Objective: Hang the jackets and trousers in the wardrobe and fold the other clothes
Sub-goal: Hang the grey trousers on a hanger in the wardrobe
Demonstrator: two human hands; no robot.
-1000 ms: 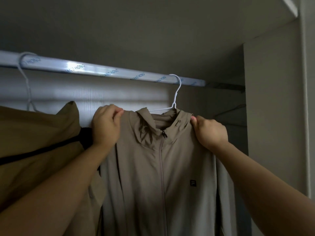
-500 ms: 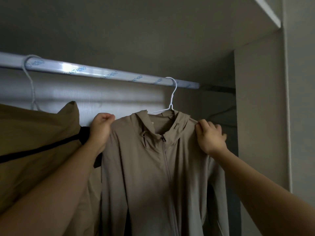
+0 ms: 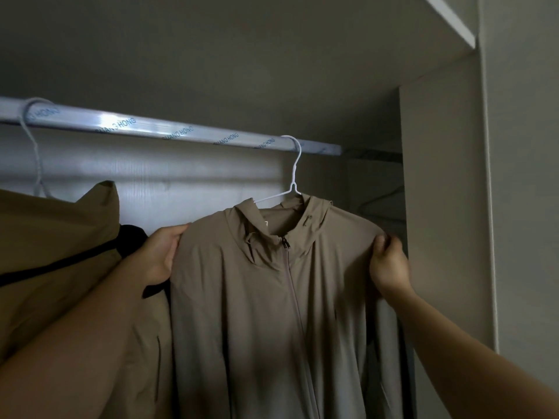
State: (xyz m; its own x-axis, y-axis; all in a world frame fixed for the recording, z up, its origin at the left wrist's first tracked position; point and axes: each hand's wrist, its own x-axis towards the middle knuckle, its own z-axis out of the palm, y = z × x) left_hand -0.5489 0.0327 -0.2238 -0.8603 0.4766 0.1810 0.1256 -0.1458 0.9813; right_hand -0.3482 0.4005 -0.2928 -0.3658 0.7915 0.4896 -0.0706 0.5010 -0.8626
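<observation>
Jacket [image 3: 260, 297], hanging twelve-to-six, is seemingly gripped at nine o'clock by the left hand [image 3: 160, 255] and pinched at three by the right hand [image 3: 388, 264].

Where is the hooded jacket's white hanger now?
Head view, right of centre: the white hanger hooks over the rail toward its right end, carrying the hooded jacket gripped by the left hand and right hand, right of the tan jacket.

Single head-worn view, facing forward and upward, close beneath the wardrobe rail [image 3: 169, 132]
</observation>
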